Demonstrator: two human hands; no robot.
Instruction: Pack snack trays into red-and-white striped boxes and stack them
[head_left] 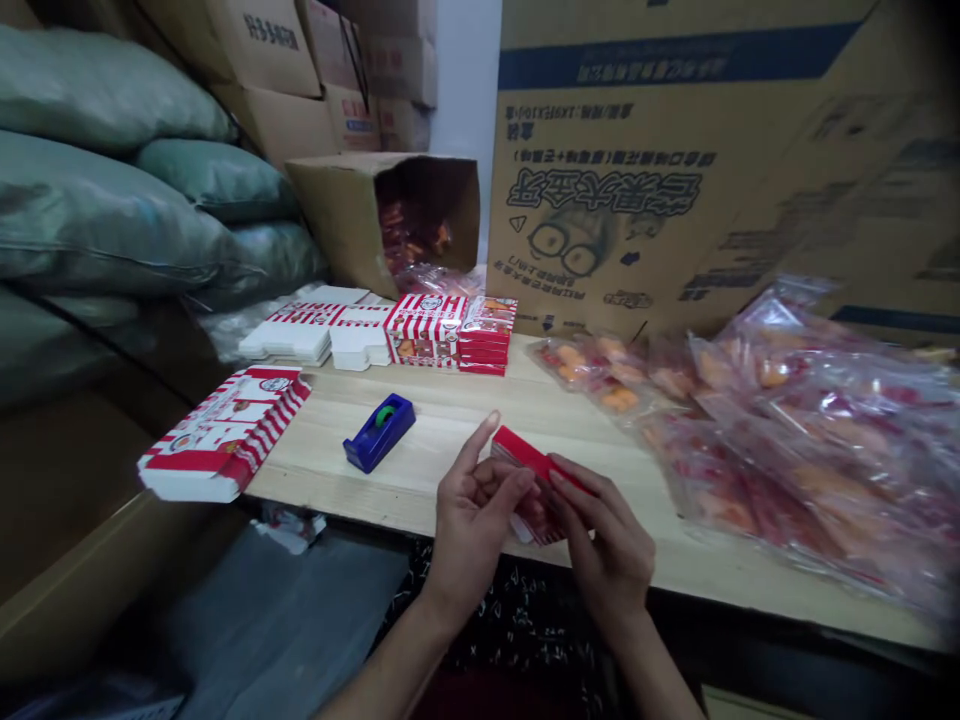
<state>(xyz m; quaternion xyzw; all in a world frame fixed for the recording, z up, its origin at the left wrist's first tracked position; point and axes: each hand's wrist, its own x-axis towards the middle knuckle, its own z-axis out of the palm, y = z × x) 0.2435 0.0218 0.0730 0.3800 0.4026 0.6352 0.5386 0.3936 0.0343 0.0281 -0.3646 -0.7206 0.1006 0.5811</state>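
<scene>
Near the table's front edge, a small red-and-white striped carton point(525, 452) is between my two hands, its red panel facing up. My left hand point(471, 515) is closed at the carton's left side, thumb and curled fingers against it and the index finger stretched out. The fingers of my right hand point(613, 540) press on the carton's right end. Both hands partly cover its lower part. Left of my hands lies a blue tape dispenser point(381, 432) with a green core.
Flat striped cartons point(225, 425) lie at the table's left edge; white blanks point(289, 335) and a stack of striped boxes point(450, 332) stand behind. Clear bags of orange-and-red items point(795, 430) heap at right. An open cardboard box point(337, 215) and large sacks point(97, 210) are at the back left.
</scene>
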